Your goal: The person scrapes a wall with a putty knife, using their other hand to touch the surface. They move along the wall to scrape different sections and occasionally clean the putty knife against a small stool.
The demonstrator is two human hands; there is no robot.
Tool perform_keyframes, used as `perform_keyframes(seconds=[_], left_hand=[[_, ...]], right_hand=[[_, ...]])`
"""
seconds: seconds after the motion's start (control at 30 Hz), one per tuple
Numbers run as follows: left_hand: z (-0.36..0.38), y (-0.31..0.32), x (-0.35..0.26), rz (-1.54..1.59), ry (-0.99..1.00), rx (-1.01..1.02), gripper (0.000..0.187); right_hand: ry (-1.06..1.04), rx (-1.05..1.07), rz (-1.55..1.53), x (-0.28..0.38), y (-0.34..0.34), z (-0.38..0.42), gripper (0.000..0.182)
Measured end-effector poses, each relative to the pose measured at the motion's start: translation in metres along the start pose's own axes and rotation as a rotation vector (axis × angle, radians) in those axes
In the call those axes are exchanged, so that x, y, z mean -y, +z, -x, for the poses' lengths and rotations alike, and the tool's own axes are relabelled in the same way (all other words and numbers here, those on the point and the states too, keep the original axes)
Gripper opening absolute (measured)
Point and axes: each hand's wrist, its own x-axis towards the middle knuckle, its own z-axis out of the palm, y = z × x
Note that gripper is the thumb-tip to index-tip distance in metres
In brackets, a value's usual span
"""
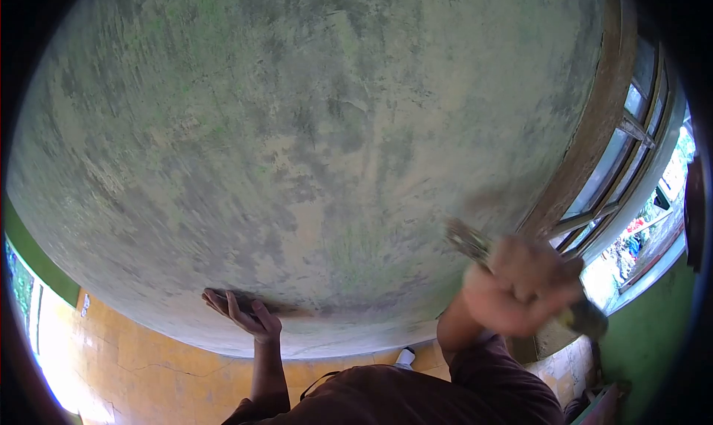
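A large wall (319, 165) with patchy, worn grey-green paint fills most of the view. Fingers spread, my left hand (243, 315) rests against its lower part and holds nothing. My right hand (520, 288), smeared by motion, is wrapped round a scraper-like hand tool (469, 241). The tool's flat, streaky end points up and left, close to the wall, and its dark, partly yellowish handle sticks out below the fist. Blur hides the exact kind of tool.
To the right, a brown wooden window frame (587, 150) with glass panes borders the wall. Yellow-orange floor tiles (163, 365) lie below, with a white object (405, 357) by the wall's foot. A green wall (650, 343) stands at the lower right.
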Motion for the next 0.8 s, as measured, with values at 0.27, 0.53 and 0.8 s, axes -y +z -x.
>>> perform_keyframes(seconds=[0.27, 0.53, 0.8], left_hand=[[0.004, 0.001, 0.001, 0.009, -0.007, -0.009, 0.05], [0.001, 0.002, 0.001, 0.011, 0.004, -0.014, 0.051], [0.004, 0.0, 0.003, -0.001, 0.014, -0.003, 0.05]], right_hand=[[0.096, -0.005, -0.07, -0.003, 0.014, -0.005, 0.029], [0.12, -0.004, -0.043, -0.003, 0.015, -0.008, 0.028], [0.126, 0.035, 0.038, -0.009, 0.016, -0.008, 0.027]])
